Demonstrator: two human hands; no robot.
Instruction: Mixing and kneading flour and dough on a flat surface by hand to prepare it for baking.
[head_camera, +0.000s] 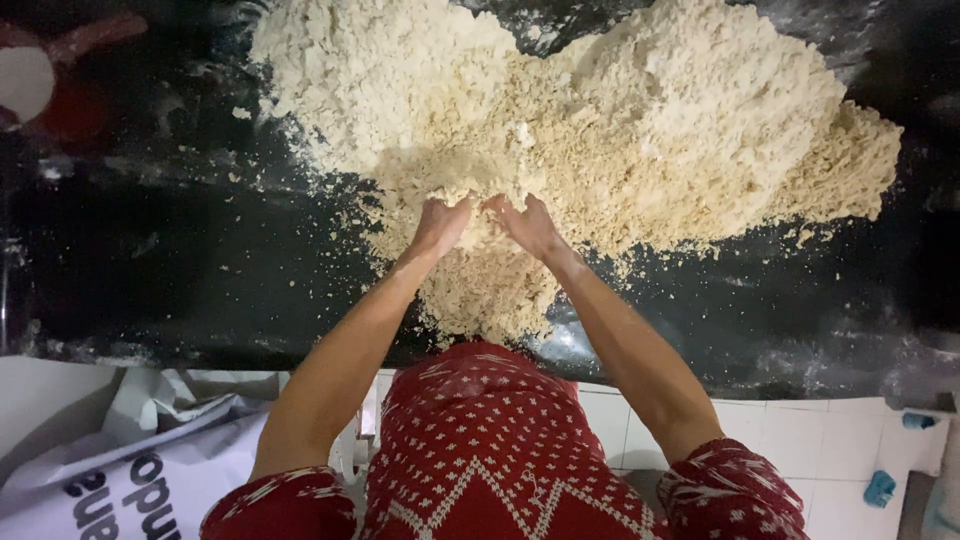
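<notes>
Crumbly dough heap (600, 150) on dark worktop (180, 270), loose and unbound w/ pale dry patches; looks approx mid-mix, lots left to bring together. Left hand (440, 225) and right hand (530, 228) half-open, fingers dug into crumbs at the near edge. White sack (130, 470) lower left.

Both bare arms are reaching forward and coming close together at the wrists. The left hand (440, 222) is lying palm down with its fingers bent and partly hidden. The right hand (527, 225) is sitting just beside it, fingers curled loosely inward. The fingertips of the two hands are nearly touching each other.
</notes>
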